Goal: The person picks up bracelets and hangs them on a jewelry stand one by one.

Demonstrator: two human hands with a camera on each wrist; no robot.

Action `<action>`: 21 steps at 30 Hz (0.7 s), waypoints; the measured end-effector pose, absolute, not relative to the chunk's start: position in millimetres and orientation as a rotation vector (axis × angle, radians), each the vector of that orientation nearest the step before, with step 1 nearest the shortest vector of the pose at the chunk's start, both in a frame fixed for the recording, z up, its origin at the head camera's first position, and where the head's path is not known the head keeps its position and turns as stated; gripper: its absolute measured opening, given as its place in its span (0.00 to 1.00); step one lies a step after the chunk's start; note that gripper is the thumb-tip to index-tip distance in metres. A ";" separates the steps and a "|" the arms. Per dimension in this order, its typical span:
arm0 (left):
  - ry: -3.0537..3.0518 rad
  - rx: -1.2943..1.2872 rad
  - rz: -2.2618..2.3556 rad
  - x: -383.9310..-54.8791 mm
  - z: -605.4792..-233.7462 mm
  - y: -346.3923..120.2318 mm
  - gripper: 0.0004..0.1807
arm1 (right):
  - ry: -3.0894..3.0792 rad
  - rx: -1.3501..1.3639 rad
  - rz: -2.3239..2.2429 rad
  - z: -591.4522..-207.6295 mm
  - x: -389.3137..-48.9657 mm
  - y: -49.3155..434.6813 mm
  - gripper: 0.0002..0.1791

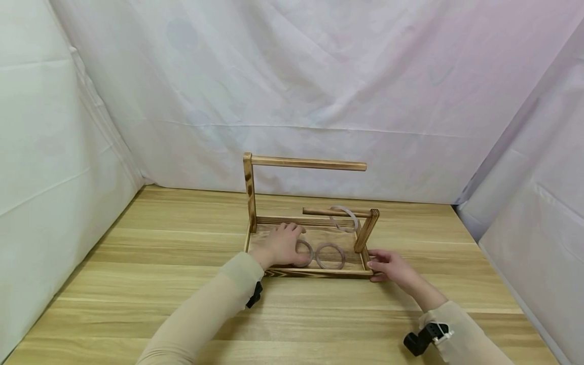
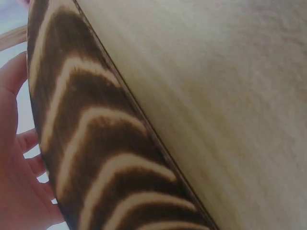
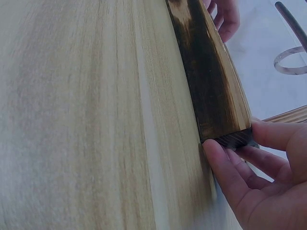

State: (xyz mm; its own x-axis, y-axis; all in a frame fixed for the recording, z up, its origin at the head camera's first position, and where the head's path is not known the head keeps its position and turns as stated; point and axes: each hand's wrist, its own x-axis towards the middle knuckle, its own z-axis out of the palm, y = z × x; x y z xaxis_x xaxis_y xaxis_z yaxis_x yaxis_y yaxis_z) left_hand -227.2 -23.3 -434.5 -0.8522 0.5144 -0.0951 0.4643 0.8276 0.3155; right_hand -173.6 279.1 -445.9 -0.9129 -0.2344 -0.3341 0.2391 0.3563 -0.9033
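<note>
A wooden jewelry stand (image 1: 319, 274) with a shallow tray base stands on the table. Two pale purple bangles lie in the tray: one bangle (image 1: 330, 256) in the middle, the other bangle (image 1: 312, 253) partly covered by my left hand (image 1: 284, 246). That hand reaches over the front wall, thumb and fingers spread apart at the bangle's left side. A third bangle (image 1: 354, 221) hangs on the lower bar (image 1: 315, 211). My right hand (image 1: 392, 269) grips the tray's front right corner, with thumb and fingers on it in the right wrist view (image 3: 268, 182).
The taller post (image 1: 250, 195) at the left carries a long upper bar (image 1: 310, 162). A short post (image 1: 366, 230) at the right bears the lower one. Behind the wooden table (image 1: 182, 243) hangs a white cloth (image 1: 292, 76), with more cloth along both sides.
</note>
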 end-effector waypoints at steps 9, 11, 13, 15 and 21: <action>2.856 0.761 0.367 -223.8 -437.0 -19.0 0.41 | 2.220 0.002 -1.581 -444.8 -173.4 278.7 0.31; 2.860 0.761 0.353 -223.2 -437.8 -18.7 0.40 | 2.221 0.005 -1.580 -444.7 -173.4 278.6 0.31; 2.869 0.769 0.326 -222.8 -438.9 -18.3 0.40 | 2.220 0.011 -1.579 -444.8 -173.3 278.5 0.31; 2.876 0.782 0.291 -221.9 -439.7 -17.9 0.39 | 2.222 0.014 -1.575 -444.9 -173.3 278.5 0.31; 2.882 0.819 0.252 -220.6 -439.9 -16.7 0.35 | 2.228 0.018 -1.563 -445.2 -173.6 278.3 0.30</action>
State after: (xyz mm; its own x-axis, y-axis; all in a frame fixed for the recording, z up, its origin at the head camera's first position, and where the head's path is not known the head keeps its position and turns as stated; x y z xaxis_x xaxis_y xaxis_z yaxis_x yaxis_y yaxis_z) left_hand -220.6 -16.7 -439.9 -0.8432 0.5311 -0.0834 0.5086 0.8383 0.1966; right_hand -173.6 278.3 -445.2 -0.9131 -0.2236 -0.3410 0.2445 0.3692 -0.8966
